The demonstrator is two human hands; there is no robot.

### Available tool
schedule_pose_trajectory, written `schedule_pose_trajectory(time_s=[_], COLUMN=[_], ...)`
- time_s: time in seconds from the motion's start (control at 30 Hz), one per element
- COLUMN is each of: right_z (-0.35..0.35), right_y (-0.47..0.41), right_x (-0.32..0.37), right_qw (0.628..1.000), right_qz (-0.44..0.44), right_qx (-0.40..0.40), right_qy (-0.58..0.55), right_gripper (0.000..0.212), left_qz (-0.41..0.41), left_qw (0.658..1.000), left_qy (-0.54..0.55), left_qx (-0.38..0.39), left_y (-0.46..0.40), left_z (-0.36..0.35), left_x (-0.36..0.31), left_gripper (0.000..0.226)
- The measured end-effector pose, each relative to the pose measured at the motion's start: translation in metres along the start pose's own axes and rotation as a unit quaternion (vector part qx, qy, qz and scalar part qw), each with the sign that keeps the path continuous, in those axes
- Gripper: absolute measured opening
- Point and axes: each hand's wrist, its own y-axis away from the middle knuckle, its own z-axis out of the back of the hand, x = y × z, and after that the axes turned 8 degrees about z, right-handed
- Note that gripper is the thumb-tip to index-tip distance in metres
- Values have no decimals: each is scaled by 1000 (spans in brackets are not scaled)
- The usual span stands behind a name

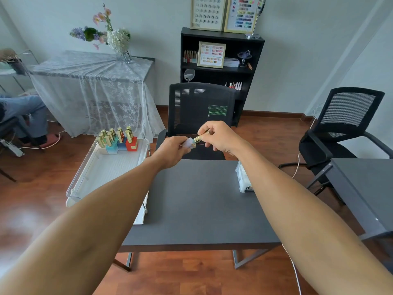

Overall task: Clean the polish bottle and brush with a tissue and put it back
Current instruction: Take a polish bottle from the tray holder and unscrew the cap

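On the left, a clear tray [85, 179] sits on a white cart just beside the desk [197, 205], and a cluster of gold-capped polish bottles [118, 140] stands at its far end; that is presumably where the bottle goes back. Moving right, the left hand [170, 152] is raised above the far edge of the desk, its fingers closed around the pale polish bottle [189, 143], which is tipped so its neck points to the right. Touching it from that side, the right hand [221, 137] pinches the gold cap [200, 139] between thumb and fingertips, and a thin dark stem that looks like the brush shows just above the thumb, though it is too small to be sure. The step in hand seems to be unscrewing or drawing out the brush. To do it well, the left hand should hold the bottle firmly and bring it closer to upright, so no polish runs out at the neck, while the right hand twists and lifts straight along the neck. No tissue is visible in either hand; a small clear box [243, 177] at the desk's right edge, partly hidden by the right forearm, may hold some, but I cannot tell.
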Motion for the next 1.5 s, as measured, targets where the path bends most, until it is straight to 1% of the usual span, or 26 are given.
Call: schedule_pose_trajectory(time_s=[0.07, 0.13, 0.2, 0.27, 0.3, 0.4, 0.43, 0.57, 0.67, 0.77, 0.97, 1.17, 1.27, 1.5], right_z=[3, 3, 1, 0, 0, 4, 5, 6, 4, 3, 4, 8, 10, 8], right_y=[1, 1, 0, -1, -2, 0, -1, 0, 0, -1, -1, -1, 0, -1], right_x=[2, 6, 8, 7, 5, 3, 2, 0, -1, 0, 1, 3, 5, 6], right_qw=[1000, 999, 999, 998, 999, 1000, 1000, 999, 997, 995, 995, 994, 991, 981], right_qz=[14, 0, -38, -52, -46, -7, 2, 7, 3, 5, 14, 4, -1, -14], right_qx=[24, 34, 19, 2, -2, 0, -2, -40, -65, -92, -100, -112, -132, -190], right_qy=[-14, -12, 12, 29, 25, 7, 5, -14, -32, -24, -6, -13, -19, -26], right_gripper=[10, 12, 22, 30, 27, 9, 8, 8, 11, 11, 12, 14, 22, 54], left_qz=[1, -1, -3, -5, -6, -1, 4, 13, 16, 17, 16, 16, 15, 23], left_qw=[1000, 1000, 1000, 1000, 1000, 1000, 1000, 1000, 1000, 1000, 999, 999, 999, 999], left_qy=[-3, 0, 6, 6, 3, 3, 5, 2, -2, -4, 2, 10, 8, 17], left_qx=[0, -1, -2, -5, -6, -8, -8, -13, -22, -25, -29, -34, -31, -35], left_y=[-1, -2, -2, -2, -2, -2, -2, -4, -4, -4, -3, -2, -2, -5], left_z=[1, 1, 1, 0, 0, -1, -1, -2, -2, -2, -3, -1, -1, -2], left_x=[1, 0, -2, -3, -3, -2, -1, 3, 4, 2, 2, 4, 5, 7], left_gripper=[17, 19, 18, 18, 18, 19, 20, 20, 26, 31, 31, 29, 30, 29])
